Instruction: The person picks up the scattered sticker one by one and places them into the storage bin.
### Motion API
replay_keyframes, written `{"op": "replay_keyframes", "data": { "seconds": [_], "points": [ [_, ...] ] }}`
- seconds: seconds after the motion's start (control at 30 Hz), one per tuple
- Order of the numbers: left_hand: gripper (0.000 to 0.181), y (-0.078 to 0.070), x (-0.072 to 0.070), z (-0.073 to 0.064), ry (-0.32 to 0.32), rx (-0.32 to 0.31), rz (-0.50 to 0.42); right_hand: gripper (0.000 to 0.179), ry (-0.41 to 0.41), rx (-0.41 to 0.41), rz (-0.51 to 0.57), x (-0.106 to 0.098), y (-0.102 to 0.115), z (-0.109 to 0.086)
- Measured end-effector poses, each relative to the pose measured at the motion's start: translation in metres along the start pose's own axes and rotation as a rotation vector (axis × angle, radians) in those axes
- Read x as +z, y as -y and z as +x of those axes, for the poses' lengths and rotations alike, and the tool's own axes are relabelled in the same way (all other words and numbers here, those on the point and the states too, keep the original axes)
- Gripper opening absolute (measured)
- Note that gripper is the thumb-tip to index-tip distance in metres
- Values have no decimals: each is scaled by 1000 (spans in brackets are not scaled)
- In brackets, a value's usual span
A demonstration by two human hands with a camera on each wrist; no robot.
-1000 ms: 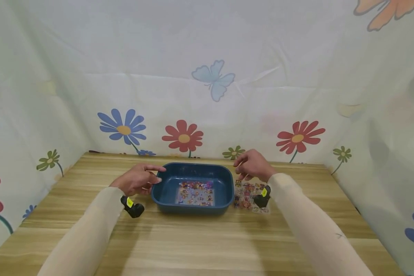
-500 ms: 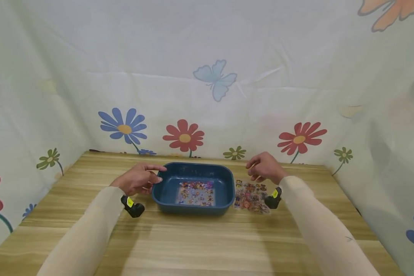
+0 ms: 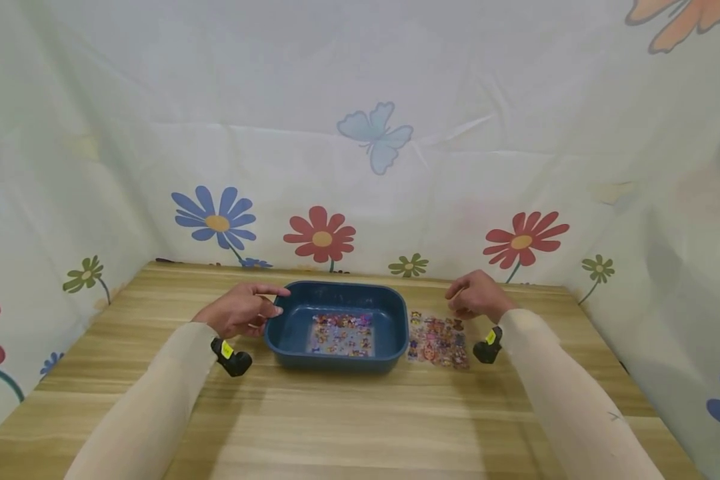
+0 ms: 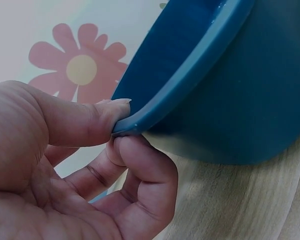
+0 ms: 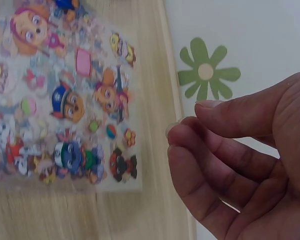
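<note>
I judge the clear, rectangular, cartoon-printed plastic sheets point(image 3: 435, 343), lying just right of the dark-blue, oblong plastic basin point(image 3: 336, 363) whose rim my left hand point(image 3: 238, 311) pinches, light, bendy and slick, best taken edgewise; my right hand point(image 3: 479, 295), loosely curled, seems empty.

Blue tub point(image 4: 235, 95): upper and right edges of left wrist view cut it off. Your left hand point(image 4: 75, 170): cropped at left and bottom edges there. Sticker sheets point(image 5: 65, 115): run out past left and top in right wrist view; lower layers blurred, count unclear. Pale sliver point(image 5: 171, 130) at your right hand's point(image 5: 245, 165) fingertips: you can't tell, nail or something else. Sheet inside tub point(image 3: 341, 337): figures too small to read. Your sleeves point(image 3: 150, 407): cropped at bottom.
</note>
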State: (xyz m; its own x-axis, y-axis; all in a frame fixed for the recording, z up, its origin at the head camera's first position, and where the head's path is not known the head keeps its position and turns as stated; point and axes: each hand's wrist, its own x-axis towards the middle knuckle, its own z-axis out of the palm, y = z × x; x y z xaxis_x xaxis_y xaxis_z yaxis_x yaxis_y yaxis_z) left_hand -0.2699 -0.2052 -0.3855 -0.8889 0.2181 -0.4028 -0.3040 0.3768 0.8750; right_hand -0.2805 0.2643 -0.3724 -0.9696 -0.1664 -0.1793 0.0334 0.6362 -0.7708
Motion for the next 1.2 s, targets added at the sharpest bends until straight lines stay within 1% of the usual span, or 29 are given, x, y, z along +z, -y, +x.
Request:
{"op": "replay_keyframes", "data": {
  "seconds": [0.1, 0.37, 0.47, 0.6, 0.73, 0.8, 0.83, 0.93, 1.07, 1.13, 1.2],
  "points": [
    [57, 1, 0, 0, -1, 0, 3, 24, -10, 25, -20, -2, -6, 0],
    [58, 2, -2, 1, -3, 2, -9, 26, -34, 97, -132, -4, -17, -2],
    [57, 3, -2, 2, -10, 0, -12, 26, -40, 123, -143, -2, -24, -2],
    [56, 5, -2, 3, -22, -2, -8, 24, -55, 137, -150, 2, -30, -2],
    [56, 5, -1, 3, -23, 2, -3, 15, -100, 170, -241, 5, -31, -1],
    [56, 4, -1, 3, -22, 1, -5, 9, -112, 198, -289, 7, -30, -1],
    [56, 4, -1, 2, -22, 1, -5, 9, -115, 208, -313, 8, -30, -1],
    [56, 4, -1, 2, -21, 3, -3, 15, -122, 201, -368, 14, -30, -2],
    [57, 5, 0, 3, -10, 2, -19, 18, -143, 140, -420, 20, -31, -3],
    [57, 5, 0, 2, -5, 0, -29, 22, -158, 111, -439, 23, -32, -3],
    [57, 6, -1, 1, -4, 3, -25, 28, -167, 100, -428, 25, -32, -2]
  ]
}}
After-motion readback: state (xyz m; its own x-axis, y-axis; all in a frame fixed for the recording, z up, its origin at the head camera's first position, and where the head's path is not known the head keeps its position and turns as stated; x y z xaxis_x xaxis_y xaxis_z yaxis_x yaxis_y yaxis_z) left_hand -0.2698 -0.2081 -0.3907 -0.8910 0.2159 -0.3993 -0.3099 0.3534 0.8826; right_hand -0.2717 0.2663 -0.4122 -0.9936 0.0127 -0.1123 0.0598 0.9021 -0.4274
